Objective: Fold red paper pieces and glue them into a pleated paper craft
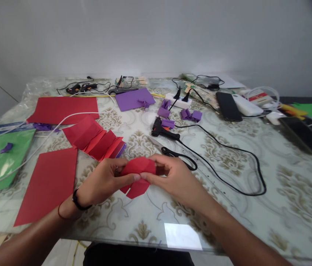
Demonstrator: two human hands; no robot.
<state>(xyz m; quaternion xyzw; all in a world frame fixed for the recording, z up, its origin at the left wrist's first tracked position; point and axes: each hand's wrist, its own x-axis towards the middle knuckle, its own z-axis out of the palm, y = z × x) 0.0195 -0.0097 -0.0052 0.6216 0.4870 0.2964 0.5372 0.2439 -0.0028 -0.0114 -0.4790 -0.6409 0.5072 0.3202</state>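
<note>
A red paper piece with rounded, petal-like edges and a slit at its lower side (138, 168) is pinched between both hands above the table. My left hand (108, 177) grips its left side, thumb in front and fingers behind. On the opposite side, my right hand (169, 170) holds it the same way, the two thumbs almost meeting. Just behind my left hand lies a stack of folded red paper (95, 138). Black-handled scissors (176, 153) rest beyond my right hand, beside a black glue gun (164, 131).
Red sheets (49, 184) and a green packet (3, 159) lie at left. A purple sheet (133, 99), purple scraps (190, 115) and a white power strip (178, 99) are at the back. The glue gun's black cord loops right, near phones (307, 135). A white cable crosses the left side.
</note>
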